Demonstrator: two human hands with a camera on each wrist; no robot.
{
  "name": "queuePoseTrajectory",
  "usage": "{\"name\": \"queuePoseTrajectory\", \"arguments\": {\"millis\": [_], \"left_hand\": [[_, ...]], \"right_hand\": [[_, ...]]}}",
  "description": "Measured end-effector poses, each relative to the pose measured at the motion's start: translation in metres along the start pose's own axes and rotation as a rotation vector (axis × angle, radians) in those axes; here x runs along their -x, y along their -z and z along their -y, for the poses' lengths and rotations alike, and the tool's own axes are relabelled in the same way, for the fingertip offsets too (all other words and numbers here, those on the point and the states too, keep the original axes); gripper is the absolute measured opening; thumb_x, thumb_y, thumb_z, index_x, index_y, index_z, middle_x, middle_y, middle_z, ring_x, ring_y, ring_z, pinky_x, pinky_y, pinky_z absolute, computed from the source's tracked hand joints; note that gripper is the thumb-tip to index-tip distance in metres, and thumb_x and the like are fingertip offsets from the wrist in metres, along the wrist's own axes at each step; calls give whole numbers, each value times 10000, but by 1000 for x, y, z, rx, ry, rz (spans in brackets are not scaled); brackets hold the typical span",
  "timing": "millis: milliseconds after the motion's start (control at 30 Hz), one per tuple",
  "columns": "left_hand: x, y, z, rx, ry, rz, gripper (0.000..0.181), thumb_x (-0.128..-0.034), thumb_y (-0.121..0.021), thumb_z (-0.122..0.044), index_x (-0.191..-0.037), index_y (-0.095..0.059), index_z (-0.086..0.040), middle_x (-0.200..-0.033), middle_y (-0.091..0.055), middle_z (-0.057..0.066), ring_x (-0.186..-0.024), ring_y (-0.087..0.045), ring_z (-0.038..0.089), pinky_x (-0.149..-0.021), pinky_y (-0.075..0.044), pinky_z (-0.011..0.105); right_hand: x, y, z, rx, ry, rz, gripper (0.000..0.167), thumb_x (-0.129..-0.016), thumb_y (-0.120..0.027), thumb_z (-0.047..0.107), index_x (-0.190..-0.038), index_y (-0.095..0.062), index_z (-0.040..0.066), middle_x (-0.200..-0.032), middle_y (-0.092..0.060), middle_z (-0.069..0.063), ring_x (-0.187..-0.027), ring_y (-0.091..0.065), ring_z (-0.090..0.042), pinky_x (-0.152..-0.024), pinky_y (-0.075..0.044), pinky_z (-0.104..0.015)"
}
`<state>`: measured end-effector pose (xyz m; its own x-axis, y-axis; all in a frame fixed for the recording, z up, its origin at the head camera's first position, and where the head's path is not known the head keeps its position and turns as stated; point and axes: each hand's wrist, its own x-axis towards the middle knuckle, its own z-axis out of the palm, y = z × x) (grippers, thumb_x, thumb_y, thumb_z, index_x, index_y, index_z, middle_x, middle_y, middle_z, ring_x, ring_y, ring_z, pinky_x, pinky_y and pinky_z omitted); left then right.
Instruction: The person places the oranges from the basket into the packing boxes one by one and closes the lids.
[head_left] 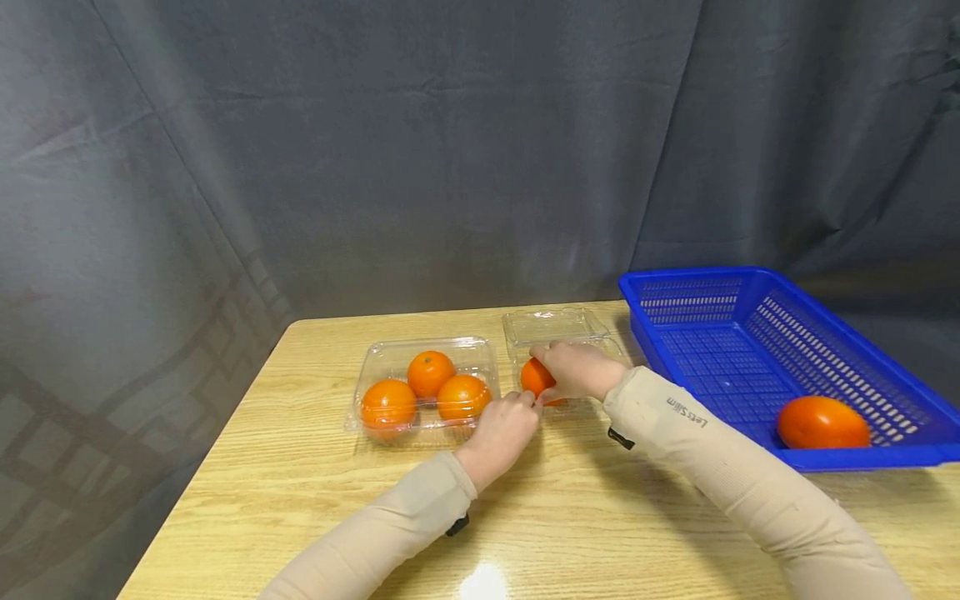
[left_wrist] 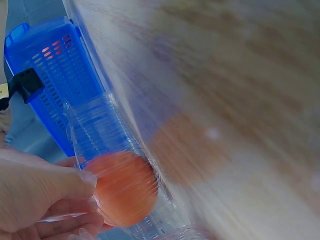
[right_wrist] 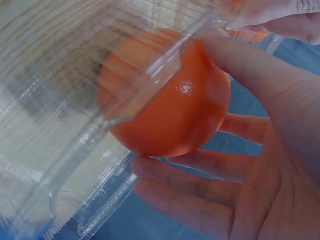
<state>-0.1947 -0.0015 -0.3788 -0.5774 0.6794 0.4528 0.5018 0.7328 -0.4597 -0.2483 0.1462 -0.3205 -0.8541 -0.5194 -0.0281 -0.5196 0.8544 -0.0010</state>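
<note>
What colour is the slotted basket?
Blue basket, showing best in the head view.

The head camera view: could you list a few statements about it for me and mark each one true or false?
1. The right hand holds an orange fruit. True.
2. The left hand is inside the blue basket. False: it pinches the edge of the right clear box.
3. The left clear box holds three fruits. True.
4. The right clear box has its lid shut. False: its lid is open.
5. One fruit shows in the blue basket. True.
</note>
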Motion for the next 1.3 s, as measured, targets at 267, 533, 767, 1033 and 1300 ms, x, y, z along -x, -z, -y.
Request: {"name": "queuePoseTrajectory", "arguments": {"millis": [267, 533, 767, 1033, 1300], "left_hand": [[0, -1, 1, -1, -2, -14, 91, -815, -670, -173, -882, -721, -206, -776, -634, -85, -649, -589, 34, -503, -506, 149], [0, -1, 1, 26, 0, 2, 71, -802, -674, -140, -847, -704, -186, -779, -636, -77, -647, -591, 38, -503, -505, 152], [0, 0, 1, 25, -1, 1, 62, -800, -679, -131, -826, -704, -182, -772, -635, -75, -645, -593, 37, -500, -505, 149], [-1, 0, 1, 36, 0, 14, 68, -798, -683, -123, -830, -707, -179, -771, -638, -73, -645, -594, 38, -501, -505, 149], [-1, -1, 1, 47, -4, 29, 88, -782, -692, -117, -848, -708, -173, -791, -646, -66, -652, -595, 40, -508, -507, 147]], "right_hand": [[2, 7, 1, 20, -14, 23, 552, -741, -768, 346, -1159, -546, 63, -962, -643, -150, -804, -622, -261, -641, -540, -388], [6, 10, -3, 21, -43, 47, 574, -756, -751, 317, -1226, -535, 67, -1007, -636, -162, -823, -627, -265, -657, -551, -398], [11, 14, -6, 41, -64, 51, 629, -762, -746, 328, -1293, -512, 87, -1027, -639, -154, -865, -640, -294, -670, -559, -440], [17, 20, -9, 54, -49, 20, 602, -752, -757, 321, -1256, -536, 76, -964, -639, -146, -810, -632, -293, -640, -552, -439], [28, 28, -13, 73, -33, -11, 517, -746, -765, 288, -1173, -561, 78, -947, -638, -156, -791, -631, -312, -604, -549, -461]]}}
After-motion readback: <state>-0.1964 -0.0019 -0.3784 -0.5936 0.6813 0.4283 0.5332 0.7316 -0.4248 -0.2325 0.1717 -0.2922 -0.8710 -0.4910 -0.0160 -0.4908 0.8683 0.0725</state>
